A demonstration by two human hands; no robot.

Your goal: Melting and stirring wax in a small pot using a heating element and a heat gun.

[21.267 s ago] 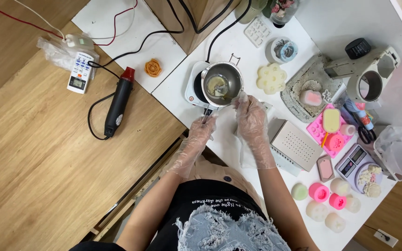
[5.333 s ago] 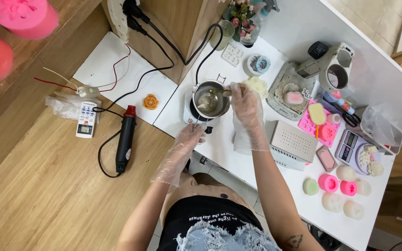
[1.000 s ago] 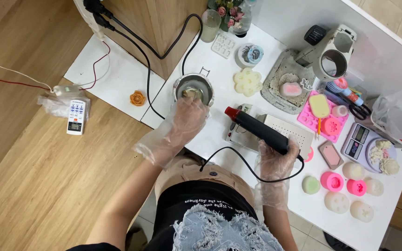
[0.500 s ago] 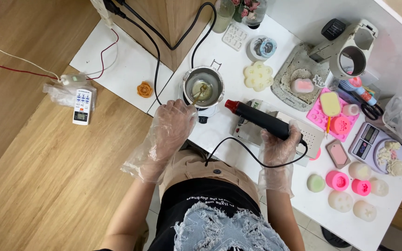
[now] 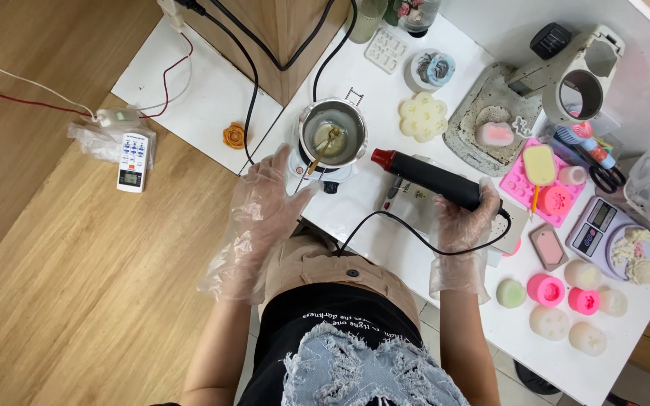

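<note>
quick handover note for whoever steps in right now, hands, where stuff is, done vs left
Right hand, in a clear plastic glove, grips the black heat gun with a red nozzle, nozzle pointing at the small steel melting pot.
Left hand, gloved, is open and holds nothing, just beside the pot's white heater base.
Pot sits on the base with pale melt and a stick in it.
Done: gun in hand.
Left: nothing poured; the pink silicone mould tray lies to the right.

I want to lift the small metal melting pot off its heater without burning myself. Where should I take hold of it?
Grip the metal pot by the short handle at its lower edge, coming from the person's side, beside the left hand; the open bowl holds melted wax.
</note>
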